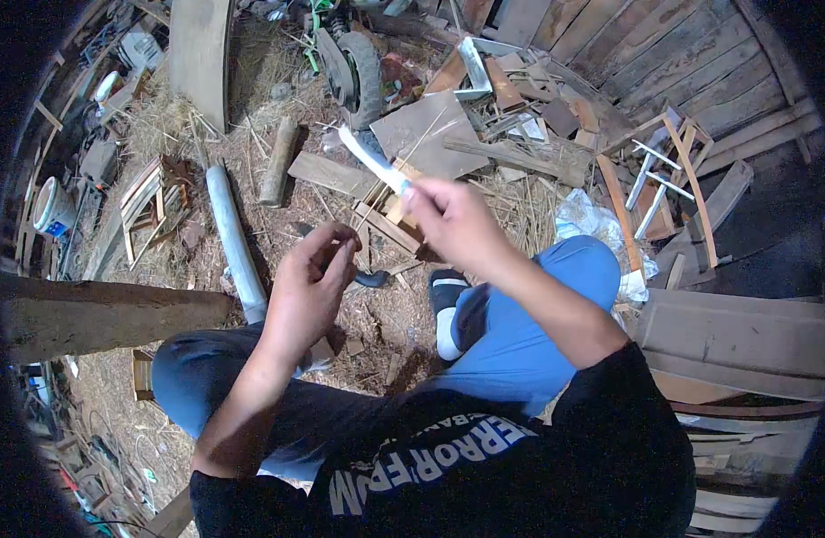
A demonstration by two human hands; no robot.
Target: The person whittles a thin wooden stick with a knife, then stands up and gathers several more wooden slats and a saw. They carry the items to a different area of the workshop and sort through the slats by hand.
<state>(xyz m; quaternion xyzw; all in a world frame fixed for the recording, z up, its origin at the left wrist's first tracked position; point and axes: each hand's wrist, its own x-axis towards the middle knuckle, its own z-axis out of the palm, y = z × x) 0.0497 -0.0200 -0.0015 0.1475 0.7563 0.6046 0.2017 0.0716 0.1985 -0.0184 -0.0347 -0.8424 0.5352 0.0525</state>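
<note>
One slim whitish strip (369,160) — tilted, gripped by right hand (453,222); left hand (305,282) curled, contents unclear.

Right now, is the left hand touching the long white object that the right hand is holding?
Apart. The head view shows wood and ground in the gap between the left hand and the long white object in the right hand.

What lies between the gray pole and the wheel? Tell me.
A short log lies between the gray pole and the wheel, as the head view shows.
</note>
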